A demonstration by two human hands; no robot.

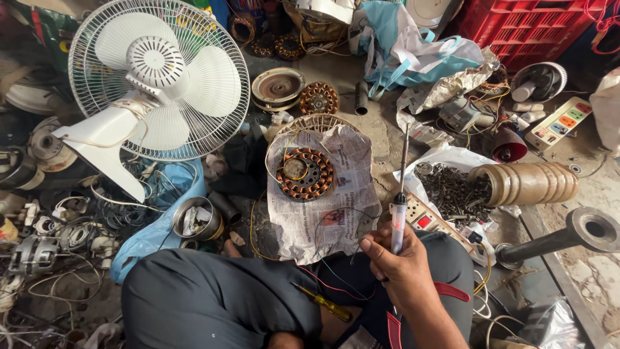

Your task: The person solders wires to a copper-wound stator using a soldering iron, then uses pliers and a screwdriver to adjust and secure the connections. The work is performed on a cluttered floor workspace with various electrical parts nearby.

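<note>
A long soldering iron (400, 207) is held tight in the curled fingers of the right hand (400, 271), tip up. The copper motor coil (305, 172) is laid mid-newspaper (342, 213). The iron should be kept steady. The left hand cannot be seen.

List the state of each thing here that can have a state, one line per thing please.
Right hand: closed around a soldering iron.
Soldering iron: held upright, tip pointing away.
Stator with copper windings: lying flat on newspaper.
Table fan: lying back, grille on; spinning cannot be told.
Ribbed jar: on its side, screws spilled out.
Yellow screwdriver: resting on the lap.
Left hand: not in view.
</note>
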